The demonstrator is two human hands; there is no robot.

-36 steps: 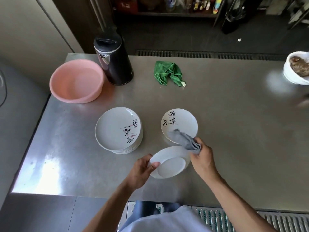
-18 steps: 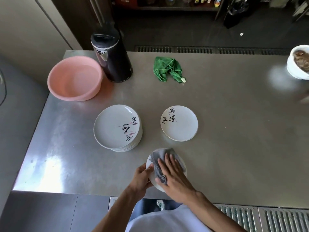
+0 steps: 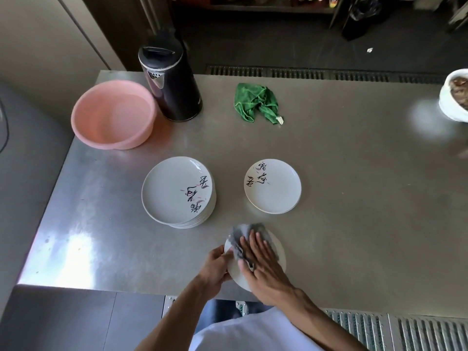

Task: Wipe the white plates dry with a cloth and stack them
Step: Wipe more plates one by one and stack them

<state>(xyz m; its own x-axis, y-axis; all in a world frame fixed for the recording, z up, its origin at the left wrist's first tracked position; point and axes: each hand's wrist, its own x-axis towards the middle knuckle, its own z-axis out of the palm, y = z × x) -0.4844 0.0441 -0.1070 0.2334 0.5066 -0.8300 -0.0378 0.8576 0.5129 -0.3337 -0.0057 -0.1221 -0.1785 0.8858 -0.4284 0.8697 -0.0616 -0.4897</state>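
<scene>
On steel kitchen table (image 3: 354,198): left hand (image 3: 215,269) around plate (image 3: 280,253), right hand (image 3: 262,263) flat on cloth (image 3: 240,231).

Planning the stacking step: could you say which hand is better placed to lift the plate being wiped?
Probably the left hand: it grips the plate by its rim, while the right hand presses the cloth flat.

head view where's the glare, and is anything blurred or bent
Head view: sun glares off the steel table at its near left corner, a softer patch beside the white bowl; wide lens bows the table edges; lettering on the plate stack is sharp.
</scene>
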